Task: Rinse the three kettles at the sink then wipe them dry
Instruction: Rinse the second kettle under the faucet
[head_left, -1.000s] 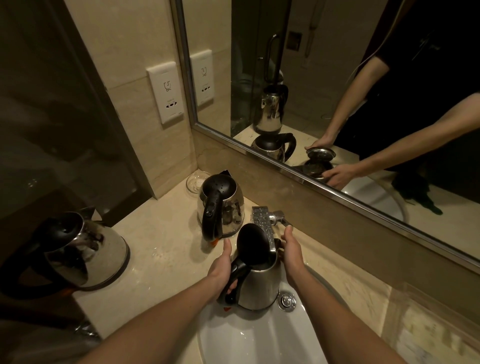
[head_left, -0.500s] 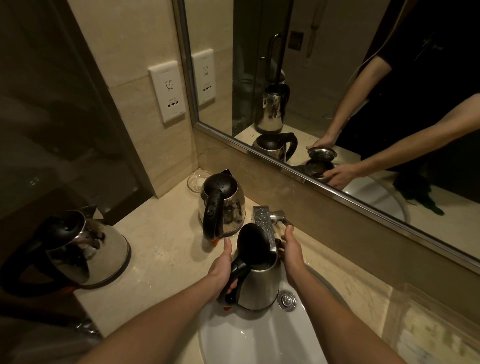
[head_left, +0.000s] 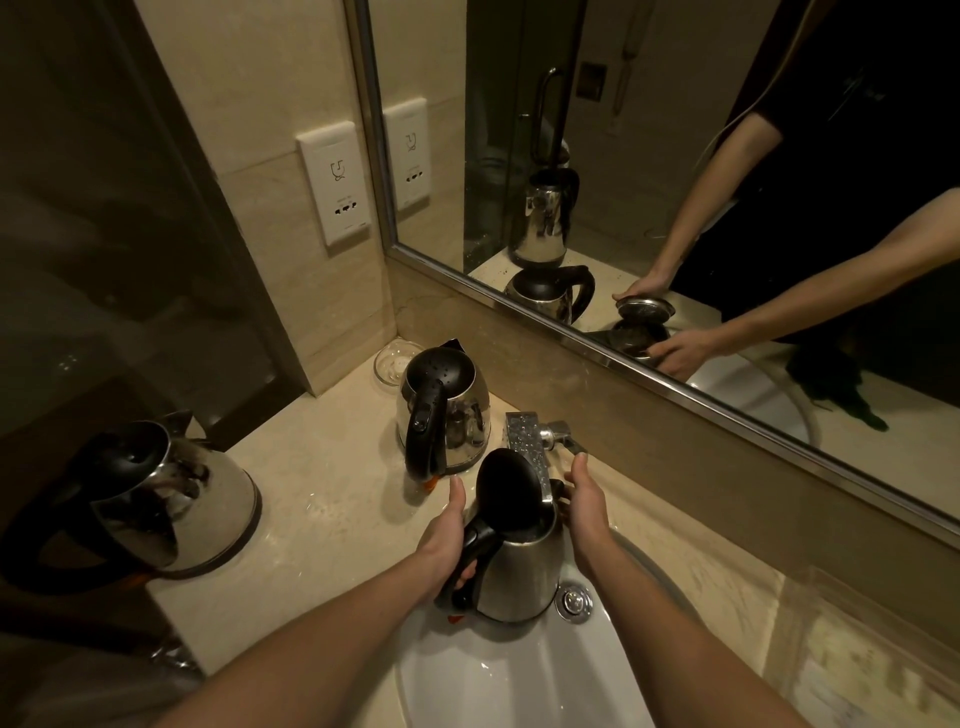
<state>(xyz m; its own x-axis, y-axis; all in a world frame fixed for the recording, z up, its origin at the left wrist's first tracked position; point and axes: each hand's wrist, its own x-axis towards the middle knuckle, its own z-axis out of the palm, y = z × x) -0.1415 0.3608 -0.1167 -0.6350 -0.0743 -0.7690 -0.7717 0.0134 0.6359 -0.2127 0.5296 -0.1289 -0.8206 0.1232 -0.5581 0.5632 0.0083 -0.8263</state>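
Black plastic handle of the held kettle is wrapped by the left hand, fingers curled and clamped around it, thumb sticking up beside the open lid. Lid is flipped upright, dark inside. Right hand rests against the kettle's far side near the spout, fingers spread and pressed on the steel rim and body; index tip reaches up toward the tap lever. Kettle stands upright over the white basin, body just left of the chrome drain knob. Chrome faucet spout sits directly above the kettle mouth, just past the right fingertips; cannot tell if water runs.

Just beyond the left thumb, second steel kettle stands on the beige marble counter, lid closed, black handle facing the camera. Small glass dish behind it in the corner. Well left of the left hand, third kettle sits at the counter edge, lid closed, handle toward the near left. White wall socket above on the tile. Mirror behind the faucet reflects arms and kettles.
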